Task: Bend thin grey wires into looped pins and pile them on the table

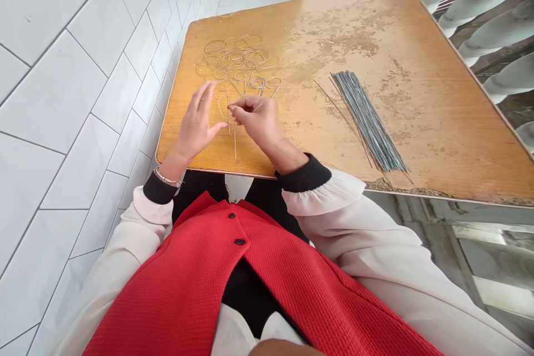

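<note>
My right hand is closed in a pinch on a thin pale wire piece whose straight end points toward me over the wooden table. My left hand hovers just left of it, fingers stretched and apart, thumb near the wire. Beyond both hands lies a pile of looped wire pieces. A bundle of straight grey wires lies to the right of my right hand.
A white tiled wall runs along the table's left side. White balusters stand behind the table's right edge. The table's near edge is close to my body, its surface worn.
</note>
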Demonstrator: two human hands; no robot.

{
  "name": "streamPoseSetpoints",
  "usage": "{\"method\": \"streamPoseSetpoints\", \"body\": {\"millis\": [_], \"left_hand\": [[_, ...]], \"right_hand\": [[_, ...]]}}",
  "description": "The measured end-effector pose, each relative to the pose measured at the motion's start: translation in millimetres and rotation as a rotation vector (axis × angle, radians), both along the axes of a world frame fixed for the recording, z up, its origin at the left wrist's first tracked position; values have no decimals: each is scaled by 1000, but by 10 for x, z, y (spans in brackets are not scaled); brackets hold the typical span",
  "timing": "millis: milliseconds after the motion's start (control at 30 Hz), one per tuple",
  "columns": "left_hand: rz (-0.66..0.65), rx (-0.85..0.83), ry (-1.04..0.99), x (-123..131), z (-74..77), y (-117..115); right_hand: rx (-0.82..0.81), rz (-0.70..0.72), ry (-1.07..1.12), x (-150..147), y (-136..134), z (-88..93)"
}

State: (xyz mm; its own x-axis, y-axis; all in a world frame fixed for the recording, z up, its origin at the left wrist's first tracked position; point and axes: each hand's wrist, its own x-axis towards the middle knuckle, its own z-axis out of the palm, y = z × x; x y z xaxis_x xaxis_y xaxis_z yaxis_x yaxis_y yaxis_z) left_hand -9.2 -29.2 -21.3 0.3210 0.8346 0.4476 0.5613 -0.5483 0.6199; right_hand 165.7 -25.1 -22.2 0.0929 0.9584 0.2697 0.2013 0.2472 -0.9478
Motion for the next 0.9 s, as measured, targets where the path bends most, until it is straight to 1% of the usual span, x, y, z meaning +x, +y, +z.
{"method": "streamPoseSetpoints", "body": {"millis": [33, 100, 167, 233, 333, 500, 600, 767, 900], "left_hand": [[-38, 71, 88, -18, 2, 43], [-109, 149, 207, -31, 7, 95], [-148, 154, 245, -24, 12, 110], [-156, 116, 229, -17, 16, 105], [-167, 32, 120, -27, 22, 95], [-225, -58, -132, -61, 27, 106], [-232, -81, -225, -58, 5, 115], [-217, -106, -342, -13, -49, 101], [-178, -166, -414, 40, -42, 59]], "right_hand": [[29, -14, -51, 3, -3, -8], [92, -41, -141, 8, -8, -19], [146, -66, -199, 10, -7, -30], [165, -81, -211, 10, -4, -38], [110, -28, -120, 9, -9, -34], [-19, 187, 171, 15, -52, 30], [-55, 249, 292, 14, -67, 58], [-142, 316, 386, 7, -69, 74], [-185, 342, 398, 10, -66, 86]]}}
